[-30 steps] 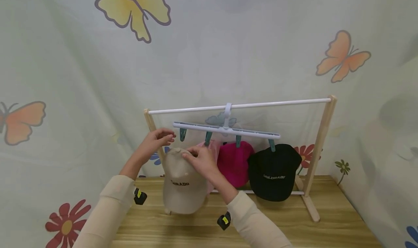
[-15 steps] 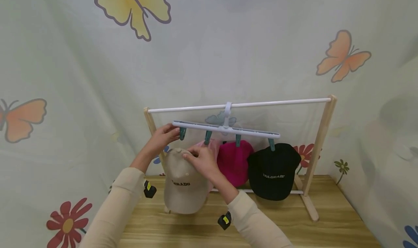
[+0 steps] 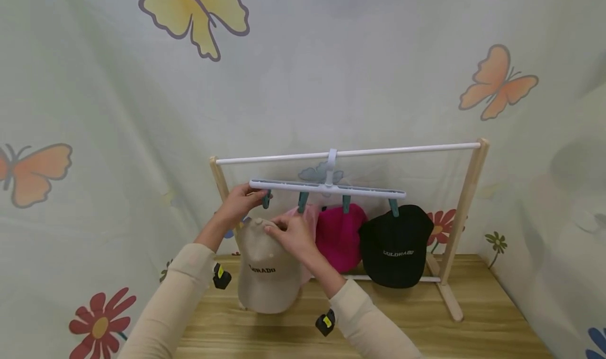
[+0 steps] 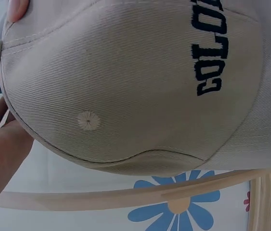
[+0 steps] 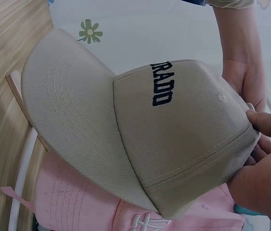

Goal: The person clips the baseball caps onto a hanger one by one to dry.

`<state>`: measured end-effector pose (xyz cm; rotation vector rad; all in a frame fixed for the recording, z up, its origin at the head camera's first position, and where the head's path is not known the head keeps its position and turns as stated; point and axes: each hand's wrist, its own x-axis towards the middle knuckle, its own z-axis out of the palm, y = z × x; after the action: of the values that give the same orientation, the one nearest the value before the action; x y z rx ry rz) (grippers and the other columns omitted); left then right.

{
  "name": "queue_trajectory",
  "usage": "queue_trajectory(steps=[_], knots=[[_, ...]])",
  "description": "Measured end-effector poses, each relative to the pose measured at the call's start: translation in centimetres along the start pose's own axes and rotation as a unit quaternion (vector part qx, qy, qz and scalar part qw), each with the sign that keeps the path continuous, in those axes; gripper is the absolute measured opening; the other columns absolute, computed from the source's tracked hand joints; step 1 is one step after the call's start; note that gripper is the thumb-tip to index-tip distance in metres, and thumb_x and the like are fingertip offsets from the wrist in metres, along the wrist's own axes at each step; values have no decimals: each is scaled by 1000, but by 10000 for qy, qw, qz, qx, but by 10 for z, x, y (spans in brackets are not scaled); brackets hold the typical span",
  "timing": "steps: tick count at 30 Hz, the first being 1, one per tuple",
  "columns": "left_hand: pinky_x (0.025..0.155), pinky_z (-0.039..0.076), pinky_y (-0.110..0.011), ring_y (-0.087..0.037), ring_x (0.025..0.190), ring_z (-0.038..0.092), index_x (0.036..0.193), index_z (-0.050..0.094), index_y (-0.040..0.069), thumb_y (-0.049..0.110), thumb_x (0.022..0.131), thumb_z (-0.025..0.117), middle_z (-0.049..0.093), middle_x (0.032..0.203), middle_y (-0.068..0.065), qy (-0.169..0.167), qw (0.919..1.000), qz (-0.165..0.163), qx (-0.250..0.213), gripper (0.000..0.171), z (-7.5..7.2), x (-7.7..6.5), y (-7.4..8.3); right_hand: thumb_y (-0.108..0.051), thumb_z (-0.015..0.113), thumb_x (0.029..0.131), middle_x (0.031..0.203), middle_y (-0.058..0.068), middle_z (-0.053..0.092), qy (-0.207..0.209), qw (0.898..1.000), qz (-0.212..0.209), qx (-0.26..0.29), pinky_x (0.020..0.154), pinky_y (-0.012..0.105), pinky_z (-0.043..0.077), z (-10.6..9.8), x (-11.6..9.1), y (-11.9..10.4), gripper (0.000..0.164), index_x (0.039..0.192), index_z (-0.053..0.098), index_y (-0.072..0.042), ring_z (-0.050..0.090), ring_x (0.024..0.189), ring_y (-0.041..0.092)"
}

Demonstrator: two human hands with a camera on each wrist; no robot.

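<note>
My right hand [image 3: 295, 238] pinches the crown of a beige baseball cap [image 3: 267, 275] with dark lettering, held with its brim down. In the right wrist view, the thumb lies on the outside of the beige cap [image 5: 178, 125] near its top. Above the cap, my left hand [image 3: 236, 206] pinches the leftmost green clip [image 3: 266, 199] of a white clip hanger [image 3: 326, 187]. The left wrist view shows that hand [image 4: 0, 149] partly behind the cap, its fingertips hidden. A gap separates this clip from the cap's top.
Below the other clips hang a pink cap [image 3: 310, 217], a magenta cap [image 3: 341, 238] and a black cap [image 3: 396, 238]. The hanger hooks over the white rail [image 3: 407, 150] of a wooden-legged rack [image 3: 466, 212], which stands on a wood-grain table [image 3: 379, 332].
My left hand has moved right to the leftmost clip and taken hold of it. The hanger's left end has dipped slightly. My right hand keeps its hold on the beige cap.
</note>
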<state>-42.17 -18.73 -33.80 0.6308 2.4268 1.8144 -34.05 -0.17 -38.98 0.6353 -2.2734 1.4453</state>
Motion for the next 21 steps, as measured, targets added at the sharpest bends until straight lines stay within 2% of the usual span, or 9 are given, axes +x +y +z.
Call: queue_trajectory(steps=[9, 16, 21], knots=[[102, 51, -34, -22, 115, 64, 132, 54, -12, 12, 105, 55, 50, 138, -34, -159, 9986, 83, -496, 36, 3, -2, -1, -17, 76, 93, 94, 5, 78, 2, 9999, 97, 108, 70, 22, 54, -3, -3, 3, 16, 101, 79, -4, 70, 84, 11], [97, 54, -31, -19, 109, 68, 130, 57, -9, 11, 104, 57, 52, 137, -33, 134, 9987, -21, -496, 32, 6, -2, 0, -19, 76, 93, 96, 2, 77, 107, 9998, 128, 91, 77, 26, 56, -7, -7, 10, 14, 99, 80, -7, 70, 89, 12], [95, 55, -31, -16, 103, 71, 128, 59, -10, 8, 103, 58, 58, 132, -33, 315, 9984, -34, -479, 30, 10, -4, 2, -19, 75, 94, 98, 2, 77, 140, 9996, 220, 143, 78, 29, 57, -11, -9, 14, 14, 100, 80, -7, 70, 90, 14]])
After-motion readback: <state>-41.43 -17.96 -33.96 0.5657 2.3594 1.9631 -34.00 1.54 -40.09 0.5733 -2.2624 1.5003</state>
